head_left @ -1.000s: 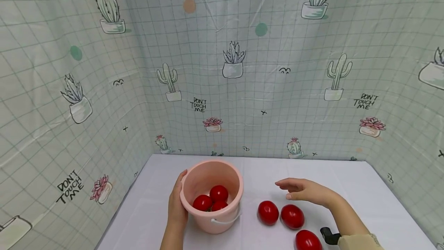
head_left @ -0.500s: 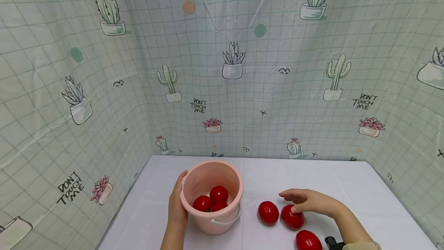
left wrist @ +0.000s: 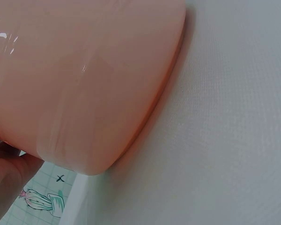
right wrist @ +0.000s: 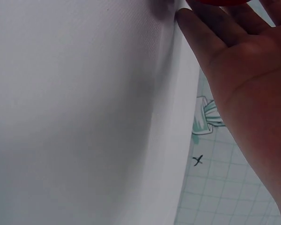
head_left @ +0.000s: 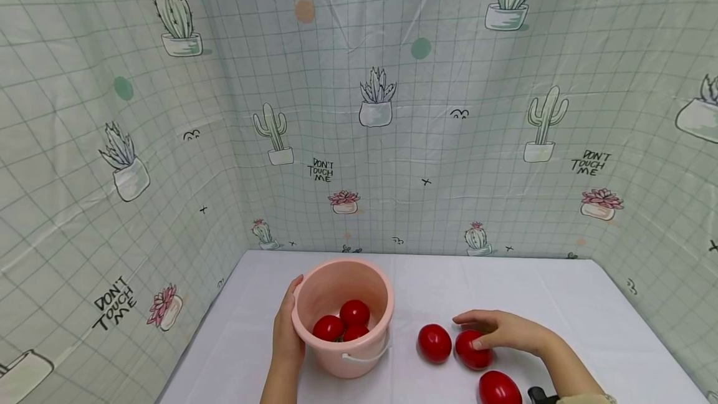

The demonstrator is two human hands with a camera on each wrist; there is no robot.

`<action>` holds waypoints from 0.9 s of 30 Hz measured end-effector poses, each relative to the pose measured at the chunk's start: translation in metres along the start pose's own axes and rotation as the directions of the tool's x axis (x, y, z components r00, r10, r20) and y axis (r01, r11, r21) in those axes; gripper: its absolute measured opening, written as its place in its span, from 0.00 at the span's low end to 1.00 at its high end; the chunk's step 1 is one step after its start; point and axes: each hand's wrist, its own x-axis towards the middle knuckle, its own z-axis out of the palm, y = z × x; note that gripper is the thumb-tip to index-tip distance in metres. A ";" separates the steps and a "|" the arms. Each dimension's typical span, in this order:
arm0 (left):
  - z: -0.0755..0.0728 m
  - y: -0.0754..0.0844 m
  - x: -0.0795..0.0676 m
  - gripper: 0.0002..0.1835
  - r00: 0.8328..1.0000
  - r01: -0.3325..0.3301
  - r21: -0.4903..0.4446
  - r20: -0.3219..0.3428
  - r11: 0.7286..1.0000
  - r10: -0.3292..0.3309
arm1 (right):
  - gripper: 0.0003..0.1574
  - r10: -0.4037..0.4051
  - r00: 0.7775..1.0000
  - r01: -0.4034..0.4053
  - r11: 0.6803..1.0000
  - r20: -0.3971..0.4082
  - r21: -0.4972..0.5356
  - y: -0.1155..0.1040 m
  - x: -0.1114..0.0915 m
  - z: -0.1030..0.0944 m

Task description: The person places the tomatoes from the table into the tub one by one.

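- Head view: A person's left hand (head_left: 287, 335) grips the side of a pink bucket (head_left: 336, 361), where three red tomatoes (head_left: 354, 313) lie inside. The right hand (head_left: 513, 332) holds the middle tomato (head_left: 470, 357) on the white table (head_left: 426, 292), thumb on its near face, fingers reaching round the far side. A second tomato (head_left: 434, 343) lies just beside it, a third tomato (head_left: 499, 388) nearer the person. The middle tomato looks light, firm and slick, likely to roll or bruise; its widest part seems the best hold.
- Left wrist view: The bucket's glossy wall suggests light, stiff plastic; the hand shows only partly.
- Right wrist view: Spread, bent fingers meet the tomato's red edge; fingertip contact cannot be told.
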 end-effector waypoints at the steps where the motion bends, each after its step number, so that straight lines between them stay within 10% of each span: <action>1: 0.000 0.000 0.000 0.27 1.000 0.001 -0.002 -0.002 1.000 -0.001 | 0.31 0.003 1.000 -0.003 1.000 -0.005 -0.010 0.000 0.000 0.000; 27: 0.001 0.001 0.000 0.27 1.000 0.016 -0.001 -0.006 1.000 -0.016 | 0.32 0.045 0.999 -0.046 0.997 0.021 0.055 0.012 -0.002 0.004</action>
